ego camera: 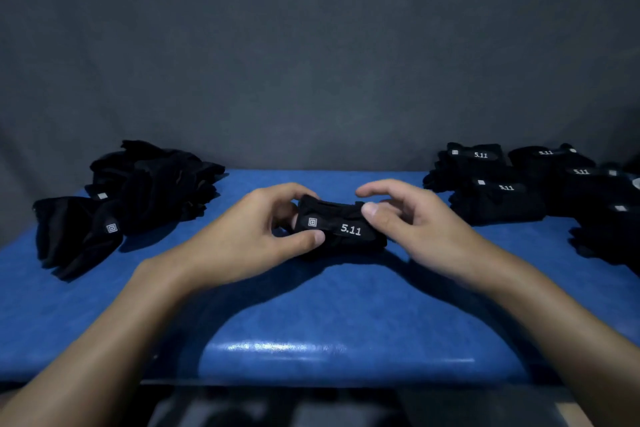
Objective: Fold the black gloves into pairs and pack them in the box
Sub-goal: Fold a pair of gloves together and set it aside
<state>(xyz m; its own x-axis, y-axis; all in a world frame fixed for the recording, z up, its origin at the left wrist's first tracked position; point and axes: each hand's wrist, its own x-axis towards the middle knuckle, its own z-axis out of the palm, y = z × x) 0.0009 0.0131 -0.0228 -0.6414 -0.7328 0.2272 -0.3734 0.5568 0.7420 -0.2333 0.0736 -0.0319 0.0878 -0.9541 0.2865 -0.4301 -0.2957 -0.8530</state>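
A folded bundle of black gloves with a white "5.11" print lies at the middle of the blue table. My left hand grips its left end, thumb on the front and fingers curled over the back. My right hand pinches its right end with the thumb on top and the index finger arched above. A loose heap of unfolded black gloves sits at the left. Several folded glove pairs are stacked at the right. No box is in view.
A dark grey wall stands right behind the table's far edge. The near table edge runs across the bottom, with dark blurred shapes below it. A pale object peeks in at the right edge.
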